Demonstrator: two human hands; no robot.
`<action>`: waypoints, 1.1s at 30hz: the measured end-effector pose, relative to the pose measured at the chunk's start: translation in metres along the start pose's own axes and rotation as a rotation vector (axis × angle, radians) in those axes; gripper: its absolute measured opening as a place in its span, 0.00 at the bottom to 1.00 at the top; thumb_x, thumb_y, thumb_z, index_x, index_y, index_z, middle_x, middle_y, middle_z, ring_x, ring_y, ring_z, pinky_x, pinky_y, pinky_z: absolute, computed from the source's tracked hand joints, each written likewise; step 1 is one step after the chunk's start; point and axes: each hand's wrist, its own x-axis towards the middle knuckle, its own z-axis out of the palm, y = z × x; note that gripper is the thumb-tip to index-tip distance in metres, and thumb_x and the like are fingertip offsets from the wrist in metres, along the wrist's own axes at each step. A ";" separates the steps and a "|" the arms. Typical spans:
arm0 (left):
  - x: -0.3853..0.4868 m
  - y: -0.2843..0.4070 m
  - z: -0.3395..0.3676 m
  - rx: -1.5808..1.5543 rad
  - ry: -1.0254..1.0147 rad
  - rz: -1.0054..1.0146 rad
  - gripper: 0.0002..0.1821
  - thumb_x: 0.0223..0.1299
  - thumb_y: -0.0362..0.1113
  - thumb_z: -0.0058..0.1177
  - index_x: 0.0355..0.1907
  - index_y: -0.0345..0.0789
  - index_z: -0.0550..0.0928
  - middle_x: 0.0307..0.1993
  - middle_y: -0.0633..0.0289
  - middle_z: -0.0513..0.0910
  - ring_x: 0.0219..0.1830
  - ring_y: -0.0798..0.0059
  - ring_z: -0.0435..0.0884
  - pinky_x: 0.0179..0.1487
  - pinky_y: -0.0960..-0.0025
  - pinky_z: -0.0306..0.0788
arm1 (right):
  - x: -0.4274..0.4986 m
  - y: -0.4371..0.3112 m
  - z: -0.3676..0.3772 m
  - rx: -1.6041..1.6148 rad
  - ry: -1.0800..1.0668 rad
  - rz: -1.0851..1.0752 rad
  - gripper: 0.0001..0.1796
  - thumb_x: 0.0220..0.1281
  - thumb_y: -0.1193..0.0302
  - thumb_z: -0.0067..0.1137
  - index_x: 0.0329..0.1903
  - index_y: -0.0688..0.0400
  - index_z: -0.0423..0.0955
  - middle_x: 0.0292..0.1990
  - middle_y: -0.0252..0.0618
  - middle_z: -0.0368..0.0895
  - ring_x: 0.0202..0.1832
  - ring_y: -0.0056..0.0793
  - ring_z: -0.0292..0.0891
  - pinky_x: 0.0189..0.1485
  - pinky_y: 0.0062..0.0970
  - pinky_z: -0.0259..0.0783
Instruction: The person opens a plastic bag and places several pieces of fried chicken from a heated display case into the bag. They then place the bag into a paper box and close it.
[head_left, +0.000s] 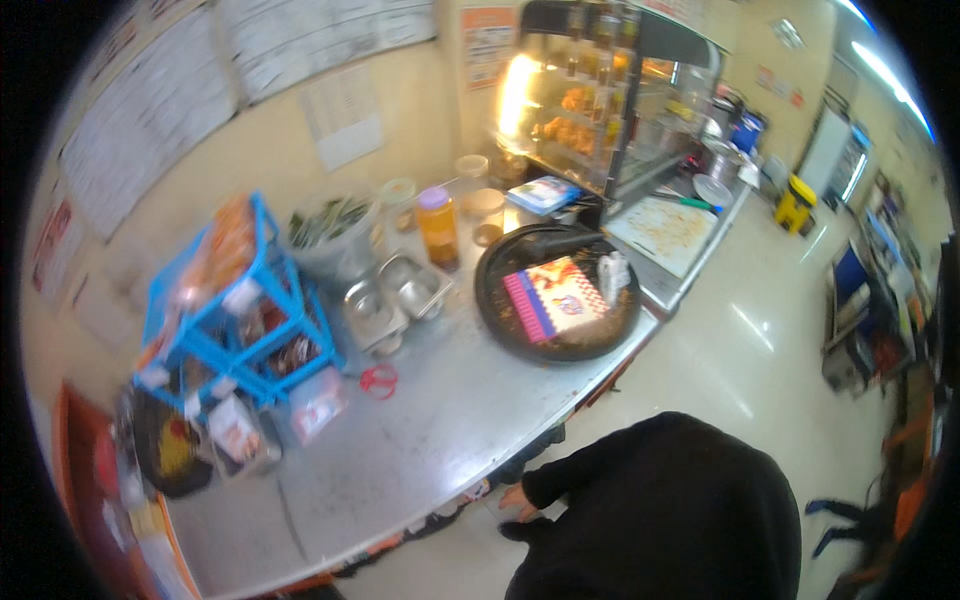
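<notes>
My right hand (519, 501), at the end of a black sleeve, hangs low beside the front edge of the steel counter (420, 442); blur hides whether its fingers hold anything. A dark rounded shape sits just below it. My left hand is out of view. On the counter, a large round black pan (517, 341) holds a printed box (564, 298) with a pink and purple side, crumpled white paper or plastic (613, 277) and a black-handled tool (566, 241). Red-handled scissors (379, 381) lie left of it, near steel food pans (411, 285) and an amber bottle (437, 229).
Blue plastic crates (247, 345) with bagged food stand at the left, beside a bag of green leaves (330, 225). A lit glass display case (585, 112) and a white cutting board (664, 232) are further back. A yellow bin (795, 204) stands on the tiled floor (720, 330).
</notes>
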 end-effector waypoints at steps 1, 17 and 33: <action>-0.002 0.013 -0.008 0.019 -0.022 -0.019 0.15 0.64 0.40 0.44 0.47 0.33 0.77 0.47 0.56 0.78 0.51 0.66 0.76 0.47 0.58 0.71 | -0.015 -0.008 -0.018 0.041 0.075 -0.038 0.34 0.49 0.58 0.64 0.57 0.61 0.66 0.50 0.53 0.72 0.51 0.50 0.70 0.54 0.39 0.67; -0.180 0.533 0.215 0.799 0.786 1.437 0.38 0.41 0.33 0.59 0.61 0.39 0.65 0.57 0.46 0.64 0.60 0.47 0.61 0.64 0.53 0.55 | -0.323 -0.003 -0.229 -0.313 1.430 0.159 0.12 0.50 0.67 0.61 0.35 0.58 0.70 0.27 0.39 0.71 0.31 0.37 0.69 0.33 0.33 0.65; -0.188 0.555 0.218 0.610 0.865 1.526 0.19 0.58 0.35 0.50 0.53 0.31 0.74 0.44 0.44 0.76 0.46 0.50 0.75 0.52 0.61 0.68 | -0.248 0.006 -0.315 1.043 1.175 -0.471 0.29 0.53 0.69 0.62 0.55 0.61 0.58 0.43 0.45 0.73 0.44 0.29 0.72 0.45 0.24 0.69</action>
